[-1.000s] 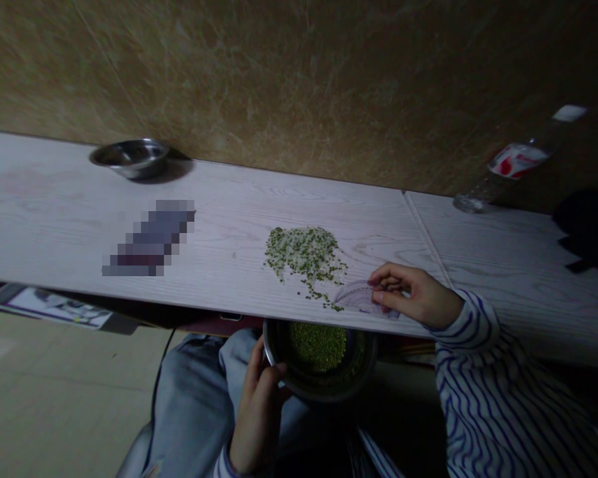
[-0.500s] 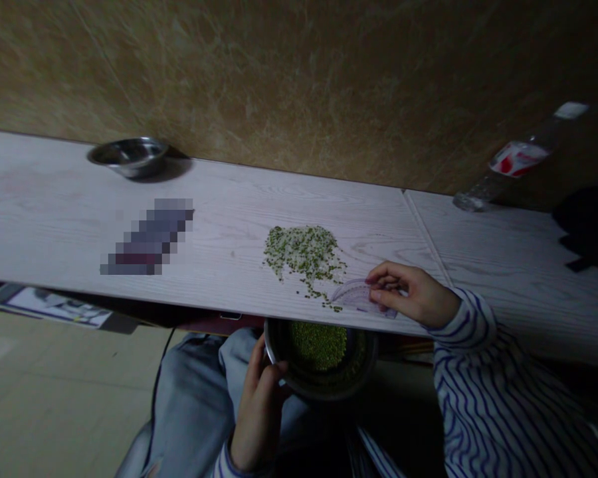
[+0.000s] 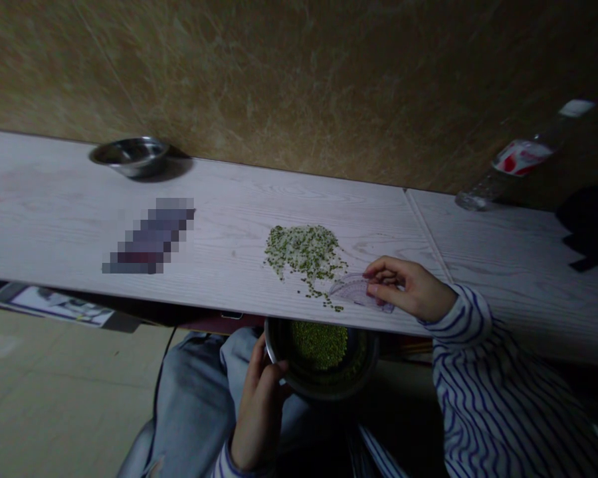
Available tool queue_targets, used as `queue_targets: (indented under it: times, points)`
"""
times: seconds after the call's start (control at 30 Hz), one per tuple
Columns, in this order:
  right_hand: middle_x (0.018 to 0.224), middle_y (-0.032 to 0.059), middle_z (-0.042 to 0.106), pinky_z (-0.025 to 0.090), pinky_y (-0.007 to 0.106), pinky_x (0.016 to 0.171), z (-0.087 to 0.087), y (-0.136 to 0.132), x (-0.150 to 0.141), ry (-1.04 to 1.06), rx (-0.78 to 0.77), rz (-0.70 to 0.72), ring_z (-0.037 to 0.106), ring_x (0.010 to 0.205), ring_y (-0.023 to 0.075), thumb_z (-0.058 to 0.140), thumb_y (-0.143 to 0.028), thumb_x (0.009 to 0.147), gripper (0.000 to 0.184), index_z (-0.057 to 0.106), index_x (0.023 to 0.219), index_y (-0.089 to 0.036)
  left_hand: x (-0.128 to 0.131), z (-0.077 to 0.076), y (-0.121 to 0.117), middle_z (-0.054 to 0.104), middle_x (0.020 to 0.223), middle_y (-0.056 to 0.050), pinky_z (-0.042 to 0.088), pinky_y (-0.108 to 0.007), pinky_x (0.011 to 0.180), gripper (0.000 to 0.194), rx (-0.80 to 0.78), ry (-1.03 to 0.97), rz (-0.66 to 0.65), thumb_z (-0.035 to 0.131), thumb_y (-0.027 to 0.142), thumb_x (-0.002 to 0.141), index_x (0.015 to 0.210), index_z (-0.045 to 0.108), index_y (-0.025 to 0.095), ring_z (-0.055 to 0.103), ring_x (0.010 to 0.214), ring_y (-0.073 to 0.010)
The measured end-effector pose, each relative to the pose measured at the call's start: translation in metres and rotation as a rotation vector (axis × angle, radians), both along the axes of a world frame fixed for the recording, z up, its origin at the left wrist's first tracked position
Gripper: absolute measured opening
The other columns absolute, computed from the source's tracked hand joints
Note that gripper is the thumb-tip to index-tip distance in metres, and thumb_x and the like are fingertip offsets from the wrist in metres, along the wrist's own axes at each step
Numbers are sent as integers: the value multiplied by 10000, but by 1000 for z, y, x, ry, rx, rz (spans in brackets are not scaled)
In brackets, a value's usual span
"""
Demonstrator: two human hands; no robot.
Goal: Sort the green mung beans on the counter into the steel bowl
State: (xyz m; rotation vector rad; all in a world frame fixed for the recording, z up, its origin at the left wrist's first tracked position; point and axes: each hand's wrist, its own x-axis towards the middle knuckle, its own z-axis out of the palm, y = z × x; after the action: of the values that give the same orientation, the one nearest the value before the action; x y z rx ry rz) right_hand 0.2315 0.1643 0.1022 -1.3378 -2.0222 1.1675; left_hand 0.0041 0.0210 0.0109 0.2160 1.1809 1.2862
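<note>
My right hand (image 3: 403, 285) pinches a clear plastic protractor (image 3: 351, 290) close above the table, beside a few stray green beans. Just beyond it lies a spread pile of green mung beans mixed with white grains (image 3: 303, 249). Below the table's front edge, my left hand (image 3: 262, 398) grips the left rim of a metal bowl (image 3: 363, 378). Green beans (image 3: 321, 344) cover part of the bowl's inside. The table edge hides the bowl's far side.
On the pale wood table (image 3: 229, 199), a second metal bowl (image 3: 132, 158) stands at the back left. A pixelated flat object (image 3: 152, 236) lies in front of it. A plastic bottle (image 3: 523, 158) stands at the back right, near a dark item (image 3: 588, 226). The wall closes off the back.
My right hand has shifted slightly up and left with the protractor, towards the pile. My left hand and the bowl stay in place.
</note>
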Motion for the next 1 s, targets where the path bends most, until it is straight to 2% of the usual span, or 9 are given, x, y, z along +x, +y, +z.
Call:
queue_targets:
  times: [0.4, 0.63, 0.83, 1.0]
  points:
    - [687, 4, 621, 518, 261, 547, 0, 2, -3, 2, -23, 43, 632, 556, 130, 663, -295, 732, 216, 576, 893, -180, 1, 2, 1, 573, 1299, -87, 529, -403, 788, 605, -4, 12, 5, 589, 230, 734, 1330, 486, 255, 574, 1061, -284]
    - [681, 1, 625, 520, 260, 539, 1, 1, -4, -5, -18, 51, 635, 555, 130, 669, -327, 739, 224, 581, 889, -185, 1, 5, 0, 584, 1303, -88, 529, -395, 801, 625, -8, -14, 9, 601, 248, 731, 1344, 481, 264, 566, 1118, -302]
    - [679, 4, 621, 515, 265, 533, 2, 0, -9, -5, -16, 44, 628, 553, 130, 676, -332, 738, 235, 586, 892, -180, 1, 6, 0, 598, 1294, -91, 532, -402, 790, 646, -15, -19, 29, 629, 246, 701, 1336, 507, 264, 588, 1075, -297]
    - [680, 2, 619, 503, 261, 537, 1, -1, -10, -19, -11, 70, 622, 559, 127, 655, -304, 750, 204, 584, 898, -182, 0, 4, -1, 515, 1401, -93, 527, -390, 796, 642, 2, -17, 6, 596, 252, 735, 1363, 463, 251, 543, 1146, -315]
